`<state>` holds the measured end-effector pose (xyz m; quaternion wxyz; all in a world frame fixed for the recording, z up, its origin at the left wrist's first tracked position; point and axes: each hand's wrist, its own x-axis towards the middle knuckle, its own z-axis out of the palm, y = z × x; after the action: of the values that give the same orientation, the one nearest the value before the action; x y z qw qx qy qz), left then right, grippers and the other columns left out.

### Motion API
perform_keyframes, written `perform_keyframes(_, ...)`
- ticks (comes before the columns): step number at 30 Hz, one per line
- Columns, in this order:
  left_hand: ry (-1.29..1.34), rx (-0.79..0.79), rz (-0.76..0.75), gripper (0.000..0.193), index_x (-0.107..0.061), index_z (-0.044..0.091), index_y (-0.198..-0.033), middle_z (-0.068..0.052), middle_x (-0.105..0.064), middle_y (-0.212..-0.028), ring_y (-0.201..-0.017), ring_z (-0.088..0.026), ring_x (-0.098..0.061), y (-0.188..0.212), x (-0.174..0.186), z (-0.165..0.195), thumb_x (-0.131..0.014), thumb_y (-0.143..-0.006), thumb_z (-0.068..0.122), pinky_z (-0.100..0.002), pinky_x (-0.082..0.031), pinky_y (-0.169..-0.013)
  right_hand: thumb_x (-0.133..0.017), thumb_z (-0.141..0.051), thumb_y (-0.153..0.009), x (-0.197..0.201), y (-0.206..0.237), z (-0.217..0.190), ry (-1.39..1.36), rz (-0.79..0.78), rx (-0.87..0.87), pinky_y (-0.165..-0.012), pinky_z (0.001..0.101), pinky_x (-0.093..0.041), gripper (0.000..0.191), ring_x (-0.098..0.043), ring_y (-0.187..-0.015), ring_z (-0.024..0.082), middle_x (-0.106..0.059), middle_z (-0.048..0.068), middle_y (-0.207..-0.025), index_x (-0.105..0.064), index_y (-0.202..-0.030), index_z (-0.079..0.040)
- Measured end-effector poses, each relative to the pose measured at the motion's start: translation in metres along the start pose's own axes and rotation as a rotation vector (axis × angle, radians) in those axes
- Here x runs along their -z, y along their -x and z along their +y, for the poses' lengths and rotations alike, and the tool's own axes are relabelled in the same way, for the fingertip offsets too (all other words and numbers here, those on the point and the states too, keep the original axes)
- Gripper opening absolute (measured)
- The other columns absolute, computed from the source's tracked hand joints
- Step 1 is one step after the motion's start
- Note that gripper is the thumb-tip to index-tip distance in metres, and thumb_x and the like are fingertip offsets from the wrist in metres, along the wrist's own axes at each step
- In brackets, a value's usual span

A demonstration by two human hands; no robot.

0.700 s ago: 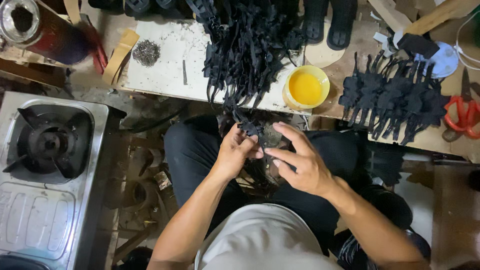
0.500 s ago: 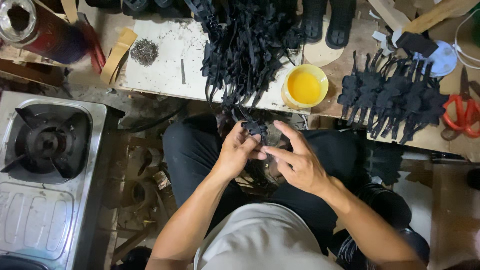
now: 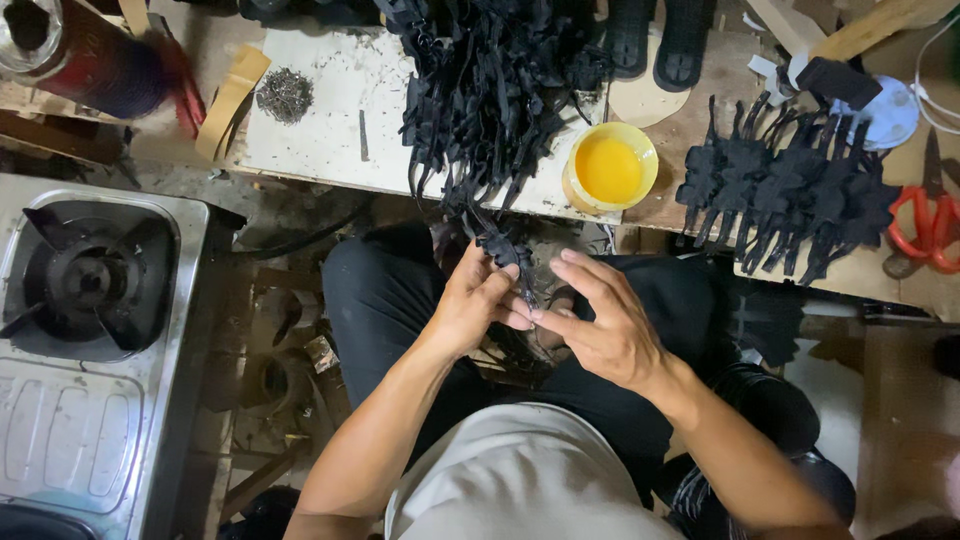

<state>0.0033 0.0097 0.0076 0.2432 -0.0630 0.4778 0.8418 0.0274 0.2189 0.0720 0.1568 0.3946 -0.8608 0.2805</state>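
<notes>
I pinch a small black strap piece (image 3: pixel 505 252) between my left hand (image 3: pixel 470 305) and right hand (image 3: pixel 600 330), low over my lap so both thumbs can work it, near the strap pile (image 3: pixel 490 90) for easy reach.

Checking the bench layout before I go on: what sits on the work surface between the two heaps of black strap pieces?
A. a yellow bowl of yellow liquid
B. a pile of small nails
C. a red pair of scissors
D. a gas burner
A: the yellow bowl stands on the bench between the big black heap and the laid-out black pieces.
</notes>
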Motion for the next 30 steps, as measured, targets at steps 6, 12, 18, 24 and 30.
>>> perform_keyframes(6, -0.033, 0.038, 0.036, 0.026, -0.045, 0.007, -0.128, -0.010, -0.065, -0.096, -0.066, -0.020, -0.071, 0.000, 0.006, 0.004, -0.051, -0.103, 0.008, -0.033, -0.061, -0.057, -0.074, 0.003, -0.082, 0.005, 0.002, -0.003, -0.018, 0.045, 0.035, -0.112, 0.0462, -0.048, 0.029, -0.054, -0.135, 0.036, -0.053, 0.014, -0.142, -0.077, -0.107, -0.012)
perform_keyframes(12, -0.099, 0.020, -0.073, 0.025, -0.048, 0.005, -0.127, -0.010, -0.065, -0.094, -0.069, -0.018, -0.070, 0.003, -0.007, -0.021, -0.052, -0.103, 0.006, -0.031, -0.062, -0.061, -0.071, 0.002, -0.092, 0.001, 0.009, -0.005, -0.292, 0.183, -0.392, -0.109, 0.0385, -0.055, 0.033, -0.063, -0.130, 0.033, -0.055, 0.019, -0.146, -0.065, -0.124, 0.000)
perform_keyframes(18, -0.179, 0.101, -0.214, 0.026, -0.051, 0.001, -0.128, -0.011, -0.066, -0.095, -0.074, -0.017, -0.071, 0.011, -0.022, -0.048, -0.055, -0.104, 0.009, -0.030, -0.062, -0.066, -0.079, -0.007, -0.087, -0.008, 0.021, -0.005, -0.334, 0.205, -0.639, -0.093, 0.0308, -0.059, 0.053, -0.074, -0.104, 0.018, -0.076, 0.013, -0.113, -0.061, -0.136, -0.001)
perform_keyframes(24, -0.187, 0.153, -0.206, 0.034, -0.052, 0.002, -0.131, -0.011, -0.069, -0.100, -0.083, -0.019, -0.072, 0.011, -0.031, -0.062, -0.059, -0.100, 0.014, -0.031, -0.060, -0.073, -0.081, -0.005, -0.091, 0.026, 0.058, 0.025, -0.085, 0.355, -0.602, -0.100, 0.0338, -0.057, 0.040, -0.072, -0.120, 0.027, -0.076, 0.016, -0.118, -0.065, -0.128, -0.002)
perform_keyframes(30, -0.193, 0.168, -0.129, 0.034, -0.056, 0.001, -0.128, -0.011, -0.068, -0.102, -0.085, -0.019, -0.072, 0.013, -0.029, -0.063, -0.063, -0.098, 0.016, -0.031, -0.060, -0.074, -0.075, 0.005, -0.099, 0.103, 0.105, 0.114, -0.210, 0.716, -0.845, -0.084, 0.0266, -0.057, 0.054, -0.065, -0.090, 0.013, -0.069, 0.018, -0.114, -0.055, -0.149, 0.003)
